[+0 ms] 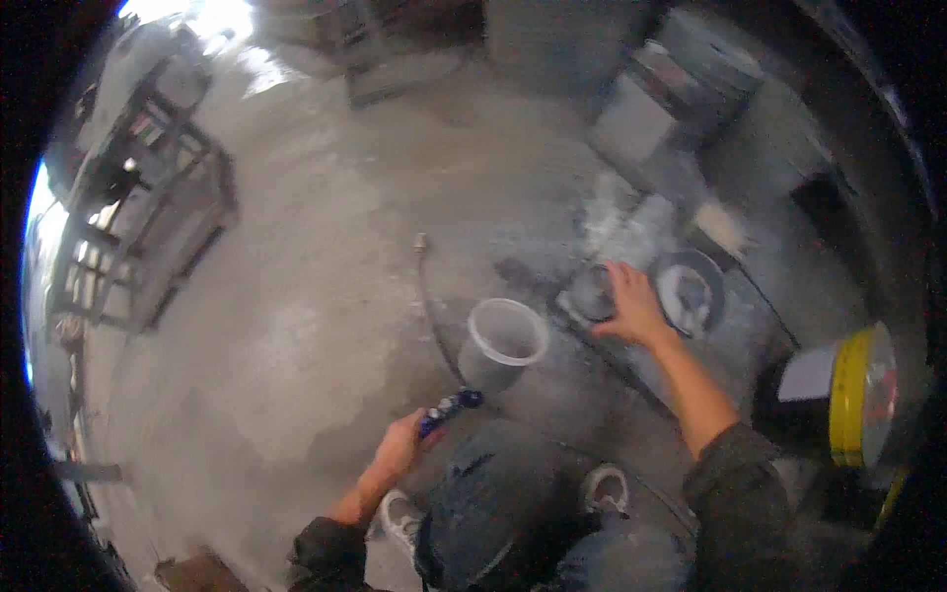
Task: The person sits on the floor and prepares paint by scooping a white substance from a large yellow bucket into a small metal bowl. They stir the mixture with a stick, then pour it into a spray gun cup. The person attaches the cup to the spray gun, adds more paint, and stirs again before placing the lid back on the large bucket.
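My left hand (400,444) is closed round a blue hand-held tool (449,410) whose exact kind is blurred. From near the tool's far end a thin dark line (431,303), a rod or hose, curves away to a small pale tip on the floor. Between my hands stands an upright, translucent white plastic bucket (493,370) with no lid. My right hand (634,306) reaches out to its right, thumb and fingers spread beside a roundish grey object (592,293). Whether the fingers touch that object, I cannot tell.
Right of my right hand lies a dark round basin (717,281) with whitish material inside. A black bucket with a yellow band (846,395) is at the far right. Bulky containers (641,123) stand behind. Wooden frames (168,237) are at left. My shoes (604,488) are close below.
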